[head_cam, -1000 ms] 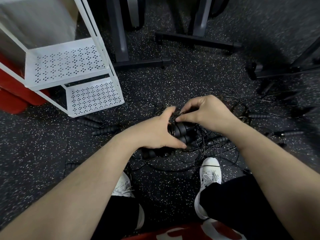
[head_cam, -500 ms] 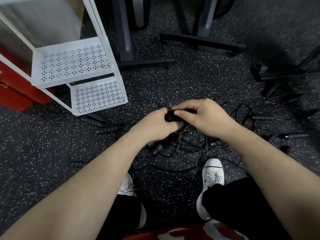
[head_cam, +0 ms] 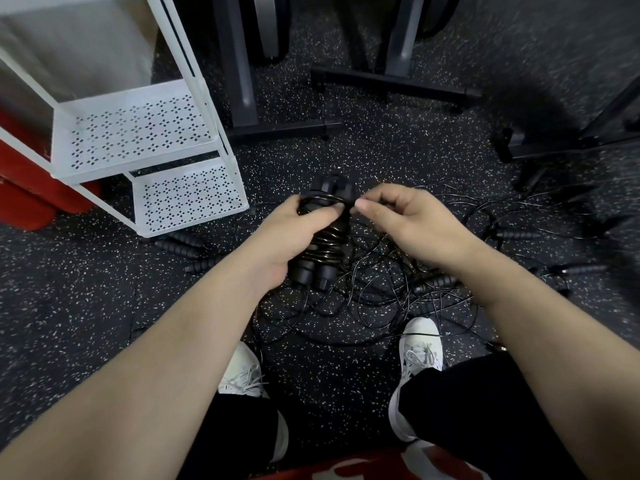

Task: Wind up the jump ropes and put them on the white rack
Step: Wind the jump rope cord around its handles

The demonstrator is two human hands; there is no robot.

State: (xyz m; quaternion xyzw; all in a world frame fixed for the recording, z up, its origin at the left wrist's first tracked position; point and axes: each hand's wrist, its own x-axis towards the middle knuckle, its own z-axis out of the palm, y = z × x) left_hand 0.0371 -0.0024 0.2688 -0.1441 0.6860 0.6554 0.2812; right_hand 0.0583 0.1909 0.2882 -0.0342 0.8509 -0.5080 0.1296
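My left hand point(head_cam: 287, 233) grips a wound jump rope point(head_cam: 325, 244): two black handles side by side with thin black cord coiled round them. My right hand point(head_cam: 405, 220) pinches the cord's end at the top of that bundle. Under both hands a tangle of loose ropes point(head_cam: 398, 289) with black handles spreads over the floor. The white rack point(head_cam: 138, 133) stands at the upper left, and both visible perforated shelves are bare.
Several loose black handles point(head_cam: 180, 242) lie by the rack's foot, others at the right point(head_cam: 516, 233). Dark equipment frames point(head_cam: 394, 81) stand behind. A red object point(head_cam: 31, 202) sits left of the rack. My white shoes point(head_cam: 420, 344) are just below the tangle.
The bundle has been lifted and turned upright in my left hand. My right hand has shifted from covering the bundle to pinching the cord at its top.
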